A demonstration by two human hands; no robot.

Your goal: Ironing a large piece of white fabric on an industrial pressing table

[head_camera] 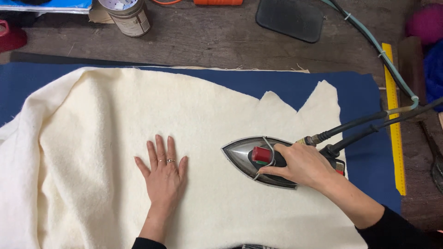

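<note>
Head view looks down on two bare hands at work on a cream fleece cloth (138, 138). Fingers of the right hand (302, 163) are wrapped tight around the black handle of a steam iron (258, 161), thumb lying along the near side of the handle, just behind a red knob on top. Under those fingers the iron's metal sole sits flat on the cloth, its pointed nose aimed toward the left hand (162, 173). That hand lies palm down on the cloth, fingers spread and straight, gripping nothing, well apart from the iron's tip. Behind the right knuckles, two black hoses (364, 124) leave the iron's heel and run off to the far right. Beneath the cloth, beyond both sets of fingertips, a blue cover (350, 97) shows. Past it lie a yellow ruler (394, 124) on the right, a tin can (129, 16) far beyond the left fingers, and a dark flat pad (290, 18) on the wooden table (207, 41)
</note>
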